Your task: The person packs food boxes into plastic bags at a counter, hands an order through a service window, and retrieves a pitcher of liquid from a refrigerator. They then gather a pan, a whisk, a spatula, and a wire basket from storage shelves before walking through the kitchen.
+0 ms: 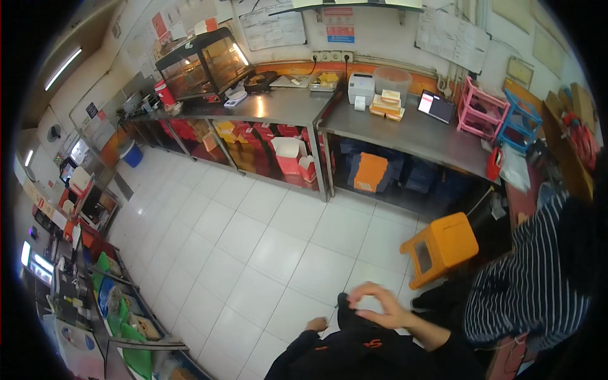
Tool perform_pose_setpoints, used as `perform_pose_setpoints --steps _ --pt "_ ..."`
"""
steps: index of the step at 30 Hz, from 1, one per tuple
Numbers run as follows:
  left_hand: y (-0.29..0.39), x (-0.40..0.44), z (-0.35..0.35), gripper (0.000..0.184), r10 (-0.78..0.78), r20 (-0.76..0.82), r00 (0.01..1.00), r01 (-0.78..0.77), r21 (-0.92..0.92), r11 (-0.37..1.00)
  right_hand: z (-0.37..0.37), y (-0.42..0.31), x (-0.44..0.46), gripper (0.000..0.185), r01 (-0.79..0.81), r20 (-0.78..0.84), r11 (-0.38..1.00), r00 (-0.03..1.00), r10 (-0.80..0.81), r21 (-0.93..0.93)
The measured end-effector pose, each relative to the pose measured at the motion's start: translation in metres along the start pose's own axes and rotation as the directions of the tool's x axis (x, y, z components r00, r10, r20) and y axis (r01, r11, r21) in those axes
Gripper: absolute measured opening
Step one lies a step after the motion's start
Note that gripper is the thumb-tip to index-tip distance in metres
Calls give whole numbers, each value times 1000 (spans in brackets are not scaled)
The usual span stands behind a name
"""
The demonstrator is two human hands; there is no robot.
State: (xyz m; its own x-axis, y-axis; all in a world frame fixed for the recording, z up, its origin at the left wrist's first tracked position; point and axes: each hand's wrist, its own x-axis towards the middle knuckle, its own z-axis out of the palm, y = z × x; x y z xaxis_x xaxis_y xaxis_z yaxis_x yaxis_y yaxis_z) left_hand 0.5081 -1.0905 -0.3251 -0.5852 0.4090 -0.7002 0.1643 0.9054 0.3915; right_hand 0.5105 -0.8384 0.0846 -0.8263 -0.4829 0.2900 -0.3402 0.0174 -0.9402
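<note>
My right hand is raised in front of my dark top. Its fingers and thumb curve into a C with a gap between their tips, and only the floor shows through it. The hand is slightly blurred. Lower and to the left, my left hand hangs beside my body, small in view. Its fingers are mostly hidden, and I see nothing in it. Neither hand touches any object that I can see. The nearest thing to my right hand is a yellow plastic stool on the white tiled floor.
A person in a striped top is close on my right. Ahead, a steel counter carries a label printer, stacked boxes, a tablet and pink racks. A heated display cabinet stands further left. Shelves with bags line the left.
</note>
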Motion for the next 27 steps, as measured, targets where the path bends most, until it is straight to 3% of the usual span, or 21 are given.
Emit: perform_pose_setpoints --steps 1,2,4,5,6,7,8,10,12,13,15,16,17,18,19,20,21,22,24,25,27 --pt "-34 11 4 31 -101 48 994 99 33 995 5 43 20 31 -129 -20 985 991 132 114" --pt "-53 11 -11 34 -120 149 982 105 104 989 6 89 28 31 -113 -22 987 993 116 111" --pt "-86 6 -40 38 -86 259 962 33 204 978 10 166 38 36 -452 298 887 863 408 95" --pt "-100 -2 -53 35 -57 123 991 66 -70 995 11 182 57 36 -455 315 885 858 405 102" --pt "-113 -11 -62 32 -67 -17 998 57 -342 938 13 196 73 39 -500 514 834 791 331 233" --pt "-121 -15 -70 32 -73 -12 997 64 -355 933 11 204 90 41 -562 676 755 703 220 338" --pt "-131 -13 -76 26 -207 -49 977 146 -553 820 8 207 111 41 -567 679 754 698 227 331" --pt "-149 5 -87 21 -382 -52 923 200 -782 591 1 214 153 41 -671 830 671 539 148 316" --pt "-174 33 -91 20 -284 -80 955 162 -662 731 -11 227 185 40 -661 831 676 541 129 325" --pt "-181 45 -96 20 -67 -173 983 -10 -413 911 -19 234 203 40 -651 822 685 554 134 327" --pt "-205 69 -113 20 261 -296 919 -298 -89 950 -34 250 238 39 -625 793 712 588 157 322" --pt "-217 83 -129 20 271 -288 919 -306 -84 948 -40 257 255 39 -615 778 720 605 170 321" --pt "-227 95 -147 20 -41 -147 988 -28 -442 897 -46 263 273 38 -605 759 728 625 184 322" --pt "-238 110 -168 20 -294 94 951 275 -691 669 -51 267 291 38 -594 740 737 643 196 321" --pt "-251 126 -192 21 -437 385 813 538 -784 310 -57 273 309 37 -584 720 746 662 208 321" --pt "-263 133 -223 22 -279 245 929 371 -633 680 -63 277 325 37 -573 701 755 679 219 319" --pt "-275 139 -256 23 -92 81 992 108 -224 969 -68 282 342 37 -566 682 761 694 233 316" --pt "-287 146 -291 24 88 -78 993 -74 169 983 -71 288 357 36 -555 666 772 707 240 311" --pt "-318 192 -333 28 288 -232 929 -234 236 943 -80 299 386 36 -541 630 786 730 263 299" --pt "-326 204 -358 28 86 -206 975 -82 27 996 -84 303 399 36 -540 620 787 737 270 300" --pt "-335 229 -413 31 -265 -159 951 190 -375 907 -93 316 426 35 -539 612 796 736 288 274"
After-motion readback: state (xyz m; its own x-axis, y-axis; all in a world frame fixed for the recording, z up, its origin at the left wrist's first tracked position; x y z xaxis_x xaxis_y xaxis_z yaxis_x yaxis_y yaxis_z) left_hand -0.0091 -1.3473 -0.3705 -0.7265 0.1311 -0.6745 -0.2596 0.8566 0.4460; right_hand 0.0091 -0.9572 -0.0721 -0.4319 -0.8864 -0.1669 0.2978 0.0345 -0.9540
